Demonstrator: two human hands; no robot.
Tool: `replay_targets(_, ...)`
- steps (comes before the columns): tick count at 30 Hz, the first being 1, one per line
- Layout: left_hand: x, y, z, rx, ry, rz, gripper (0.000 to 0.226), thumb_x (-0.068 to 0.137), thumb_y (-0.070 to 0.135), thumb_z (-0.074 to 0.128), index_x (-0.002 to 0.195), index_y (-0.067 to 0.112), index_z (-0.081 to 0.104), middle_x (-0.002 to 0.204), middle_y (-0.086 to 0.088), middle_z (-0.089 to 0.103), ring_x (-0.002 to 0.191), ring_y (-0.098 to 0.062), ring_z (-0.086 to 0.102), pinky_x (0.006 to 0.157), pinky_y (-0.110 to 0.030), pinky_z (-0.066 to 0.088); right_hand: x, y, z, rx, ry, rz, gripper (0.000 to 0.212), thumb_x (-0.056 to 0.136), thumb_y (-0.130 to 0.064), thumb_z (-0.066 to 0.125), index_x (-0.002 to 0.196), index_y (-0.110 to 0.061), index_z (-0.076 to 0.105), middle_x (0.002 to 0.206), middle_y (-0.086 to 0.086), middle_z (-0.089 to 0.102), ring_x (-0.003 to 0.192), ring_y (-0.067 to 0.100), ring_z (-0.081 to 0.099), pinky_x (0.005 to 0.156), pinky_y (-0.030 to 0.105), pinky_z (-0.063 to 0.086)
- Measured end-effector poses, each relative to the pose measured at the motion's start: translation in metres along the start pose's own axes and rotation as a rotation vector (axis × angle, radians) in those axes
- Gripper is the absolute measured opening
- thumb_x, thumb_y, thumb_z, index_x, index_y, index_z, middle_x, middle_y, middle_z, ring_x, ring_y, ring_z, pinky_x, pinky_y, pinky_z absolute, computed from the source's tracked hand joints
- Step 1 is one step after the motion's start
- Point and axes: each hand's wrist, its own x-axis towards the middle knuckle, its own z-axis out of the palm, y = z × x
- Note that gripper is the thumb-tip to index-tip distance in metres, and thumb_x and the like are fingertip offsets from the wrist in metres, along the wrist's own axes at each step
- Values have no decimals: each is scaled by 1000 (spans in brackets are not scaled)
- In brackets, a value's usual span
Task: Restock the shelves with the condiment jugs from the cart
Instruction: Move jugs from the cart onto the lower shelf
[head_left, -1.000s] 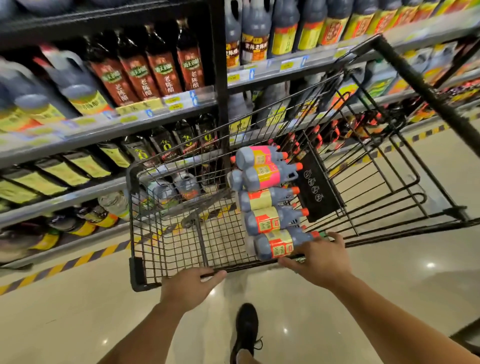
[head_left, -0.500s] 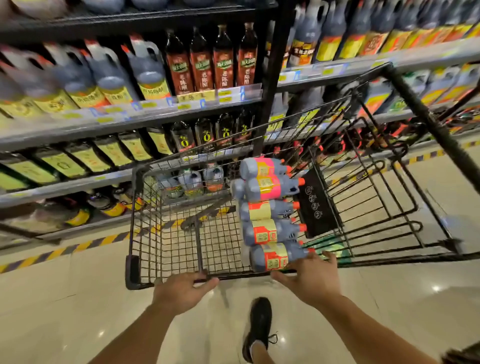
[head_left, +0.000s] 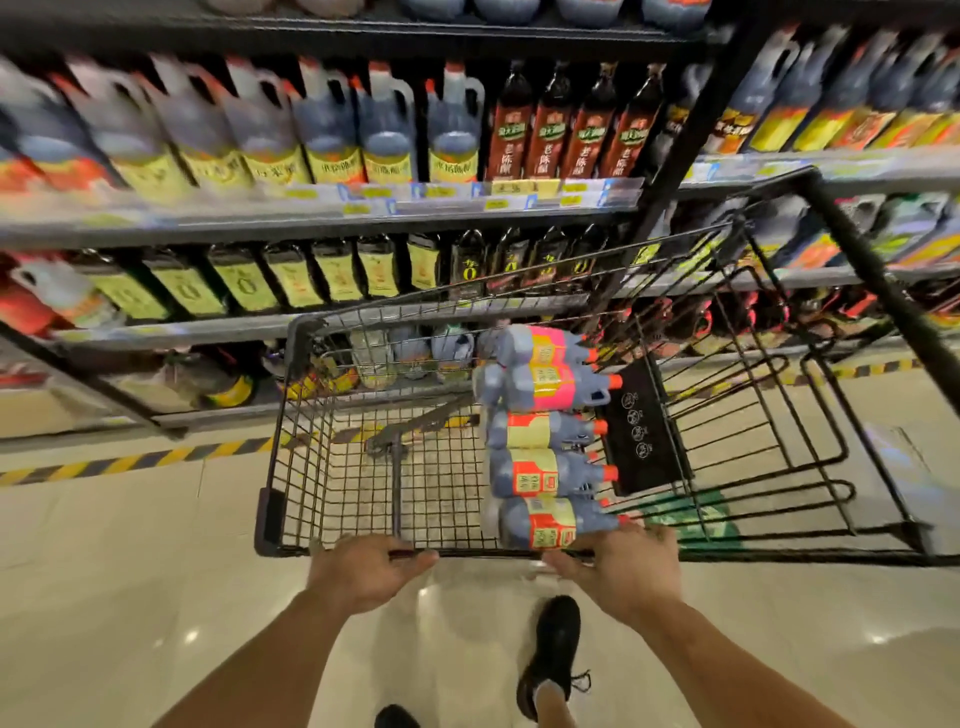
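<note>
Both hands on the cart, jugs waiting by the shelves

The left hand (head_left: 363, 571) and right hand (head_left: 621, 569) each clasp the near rim of the black wire cart (head_left: 311, 467), fingers curled over it. Five dark jugs (head_left: 540, 431) lie on their sides in a row along the basket's right side, orange caps pointing right. The nearest jug (head_left: 550, 522) sits just beside the right hand. The shelves (head_left: 311, 221) just beyond are packed with bottles.

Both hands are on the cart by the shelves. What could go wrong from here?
The jugs lie on their sides in the cart; a jolt could roll them about.
The cart's far corner is close to the lower shelf; pushing on could bump it.
The right hand grips the rim beside the nearest jug, which might shift onto its fingers.
</note>
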Motion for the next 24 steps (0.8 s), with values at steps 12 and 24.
replay_targets(12, 0, -75, -17, 9, -6, -6, 82, 72, 92, 19, 134, 48, 47, 147, 13, 45, 140, -21, 33, 111, -65, 2, -2, -77, -5, -54, -13, -42, 64, 83, -84, 22, 116, -46, 62, 115, -13, 63, 121, 13, 49, 107, 47, 24)
replay_targets(24, -1, -100, -31, -59, -3, -25, 84, 64, 95, 30, 124, 44, 59, 135, 16, 55, 133, -16, 41, 113, -62, 4, 10, -108, -23, 58, -214, -23, 60, 76, -89, 30, 106, -49, 65, 108, -14, 64, 112, 15, 53, 98, 43, 39)
